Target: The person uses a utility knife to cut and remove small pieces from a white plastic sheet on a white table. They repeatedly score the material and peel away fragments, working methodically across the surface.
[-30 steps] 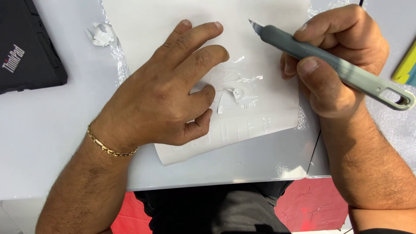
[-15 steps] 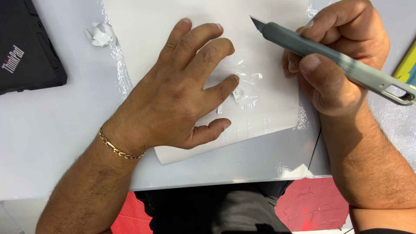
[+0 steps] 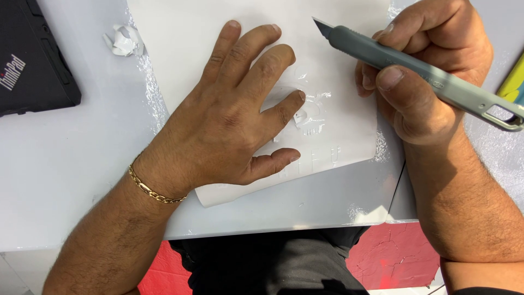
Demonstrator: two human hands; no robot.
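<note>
Left hand: the left hand [image 3: 229,120] is laid flat and palm-down on the white vinyl sheet [image 3: 338,65]; nothing is grasped, the fingers being spread and pressed on the surface. A gold chain bracelet [image 3: 153,191] is worn at the wrist.
Change, left hand: against the view of half a second ago, the fingers are fanned wider and the forefinger tip is brought up to the lifted, crinkled patch of film [image 3: 311,112] (contact with it cannot be confirmed).
Right hand: the right hand [image 3: 420,76] is closed around the grey utility knife [image 3: 415,74], the thumb being set on top of the handle.
Change, right hand: the knife is held in nearly the same attitude as before, its blade tip raised above the sheet's upper right area and not touching it.
Work item position: the sheet is kept on the white table [image 3: 65,180], its lower edge near the table's front edge; the cut outlines are located just beside the left thumb.
Meaning: cutting is judged to be paused, with the peeling of the film attended to by the left hand.
Surroundings: a crumpled white scrap [image 3: 124,41] is left at upper left, near a black laptop [image 3: 33,60].
</note>
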